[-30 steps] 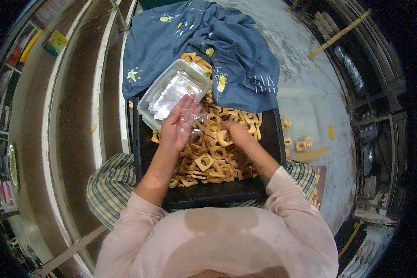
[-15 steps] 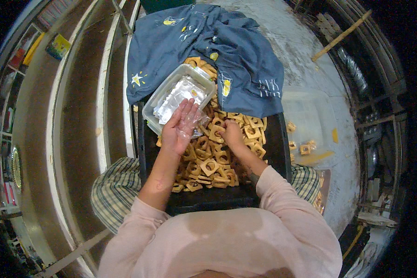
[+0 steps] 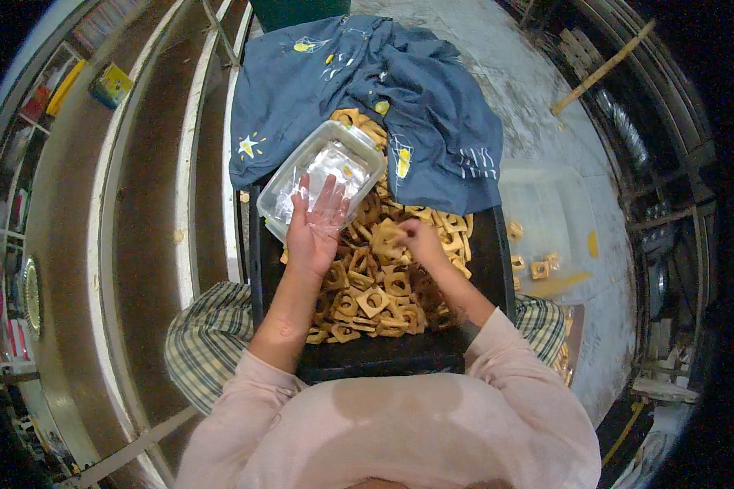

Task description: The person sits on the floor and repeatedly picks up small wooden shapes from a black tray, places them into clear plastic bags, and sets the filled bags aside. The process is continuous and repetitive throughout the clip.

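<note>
Our left hand lies open on the light, slippery tub; our right hand pinches a stiff, brittle-looking square by its edge.

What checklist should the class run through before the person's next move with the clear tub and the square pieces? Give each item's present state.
1. Left hand steadies the clear plastic tub: ok, palm and fingers lie on its near edge.
2. Right hand has pieces: ok, fingers closed on tan square pieces.
3. Tub mouth free: cannot tell, a clear film shows inside.
4. Black tray sits steady on the lap: ok.
5. Blue cloth is clear of the tub: not ok, it lies against the far rim.
</note>
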### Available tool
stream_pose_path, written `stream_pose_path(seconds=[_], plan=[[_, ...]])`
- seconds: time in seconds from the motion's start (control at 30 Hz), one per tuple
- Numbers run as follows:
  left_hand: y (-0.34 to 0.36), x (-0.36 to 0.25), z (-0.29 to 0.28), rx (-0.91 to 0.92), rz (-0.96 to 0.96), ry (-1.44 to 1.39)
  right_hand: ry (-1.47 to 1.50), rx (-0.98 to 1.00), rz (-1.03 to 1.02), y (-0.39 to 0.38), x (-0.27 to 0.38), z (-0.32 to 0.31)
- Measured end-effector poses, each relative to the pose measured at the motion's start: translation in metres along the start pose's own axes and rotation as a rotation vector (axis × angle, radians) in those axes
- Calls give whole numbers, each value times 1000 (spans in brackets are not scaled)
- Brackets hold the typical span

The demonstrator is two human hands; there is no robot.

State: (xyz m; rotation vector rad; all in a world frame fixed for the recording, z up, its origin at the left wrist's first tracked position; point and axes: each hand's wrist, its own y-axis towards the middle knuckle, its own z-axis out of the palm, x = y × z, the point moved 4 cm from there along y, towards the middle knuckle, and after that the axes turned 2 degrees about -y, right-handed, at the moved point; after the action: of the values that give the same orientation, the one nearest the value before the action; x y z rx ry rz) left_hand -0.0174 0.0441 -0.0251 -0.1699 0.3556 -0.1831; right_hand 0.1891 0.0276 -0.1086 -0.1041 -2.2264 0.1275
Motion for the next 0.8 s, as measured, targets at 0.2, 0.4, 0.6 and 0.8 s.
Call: stream_pose_path(seconds=[0.2,0.4,0.6,0.8], plan=[[-3,-1,7,21,107,186,1086,-38,75,-13,65,-32],[-10,6,16,90,136,304,621,-2,-78,-20,106,-27],[-13,3,19,43,157,455,717,197,-124,-22,123,-21],[-11,4,14,-53,82,358,700,46,-146,-20,123,-25]])
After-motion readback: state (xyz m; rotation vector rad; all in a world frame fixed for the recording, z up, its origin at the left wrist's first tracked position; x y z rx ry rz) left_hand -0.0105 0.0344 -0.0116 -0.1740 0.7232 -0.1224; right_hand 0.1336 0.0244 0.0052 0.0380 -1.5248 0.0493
